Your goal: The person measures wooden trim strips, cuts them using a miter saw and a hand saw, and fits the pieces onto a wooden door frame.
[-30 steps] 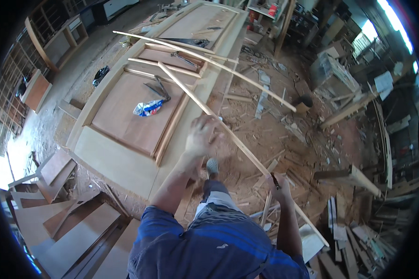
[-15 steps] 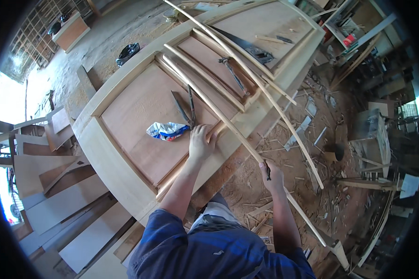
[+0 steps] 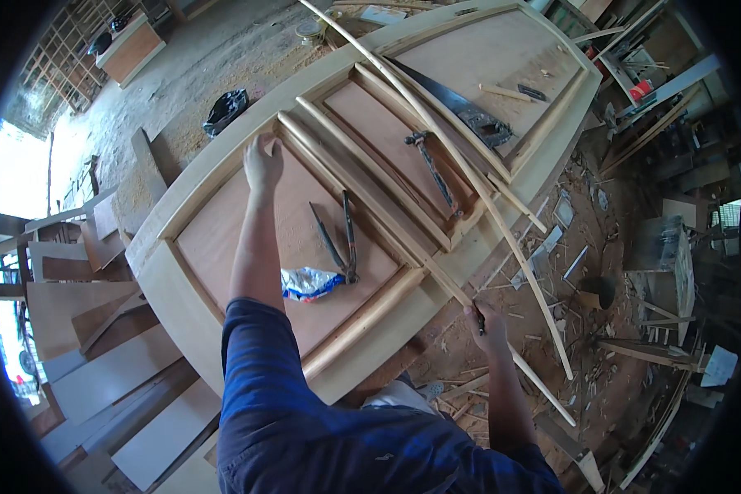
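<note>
Wooden strip (image 3: 447, 281), central in the frame, its long axis slanting from upper left to lower right across a panelled board (image 3: 173, 305). The right hand (image 3: 492, 329), lower right, is clamped around it. Left arm extends toward upper left, hand (image 3: 263, 160) bent, its grip indeterminable. Packet (image 3: 309, 284), left of centre: lettering illegible.

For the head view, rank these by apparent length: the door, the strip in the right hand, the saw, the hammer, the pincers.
1. Door
2. Strip, held in the right hand
3. Saw
4. Hammer and pincers: they look about alike, so unranked.
</note>
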`<state>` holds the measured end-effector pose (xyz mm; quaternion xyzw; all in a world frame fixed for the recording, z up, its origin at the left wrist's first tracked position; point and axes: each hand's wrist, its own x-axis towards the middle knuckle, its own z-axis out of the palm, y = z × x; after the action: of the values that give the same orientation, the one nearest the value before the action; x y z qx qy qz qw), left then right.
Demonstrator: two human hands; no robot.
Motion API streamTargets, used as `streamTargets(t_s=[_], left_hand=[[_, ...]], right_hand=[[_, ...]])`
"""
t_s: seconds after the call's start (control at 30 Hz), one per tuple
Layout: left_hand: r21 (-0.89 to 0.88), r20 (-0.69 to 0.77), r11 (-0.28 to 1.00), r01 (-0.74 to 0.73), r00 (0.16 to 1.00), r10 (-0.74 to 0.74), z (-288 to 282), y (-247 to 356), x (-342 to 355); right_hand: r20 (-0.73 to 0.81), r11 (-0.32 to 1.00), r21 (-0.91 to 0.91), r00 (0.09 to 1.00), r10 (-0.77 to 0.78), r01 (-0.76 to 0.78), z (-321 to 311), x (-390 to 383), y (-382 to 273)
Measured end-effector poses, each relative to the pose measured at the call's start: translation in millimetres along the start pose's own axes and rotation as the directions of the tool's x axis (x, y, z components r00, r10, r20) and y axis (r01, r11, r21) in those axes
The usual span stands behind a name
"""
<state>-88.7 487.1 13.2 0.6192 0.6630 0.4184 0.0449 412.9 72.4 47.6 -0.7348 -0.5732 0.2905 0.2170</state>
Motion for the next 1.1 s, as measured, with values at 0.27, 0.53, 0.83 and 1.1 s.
streamTargets(t_s=[0.27,0.53,0.83,1.1], left_hand=[[0.202,0.188,0.978,0.048,0.978,-0.087,62,-38,84],[0.266,0.115,0.95,0.165,0.973,-0.201,81,-39,87],[0.137,0.418,0.99,0.021,0.905,-0.077,59,-50,111],[-0.041,0.461,0.999,0.009,0.887,0.011,48,-53,120]], right_hand=[[0.099,0.99,-0.118,0.991,0.088,-0.076,0,3,8],[0.051,0.994,-0.049,0.994,0.1,-0.097,0,10,-4],[0.049,0.985,-0.083,0.987,0.156,-0.151,-7,9,-6],[0.057,0.976,-0.107,0.979,0.195,-0.188,0,11,-13]])
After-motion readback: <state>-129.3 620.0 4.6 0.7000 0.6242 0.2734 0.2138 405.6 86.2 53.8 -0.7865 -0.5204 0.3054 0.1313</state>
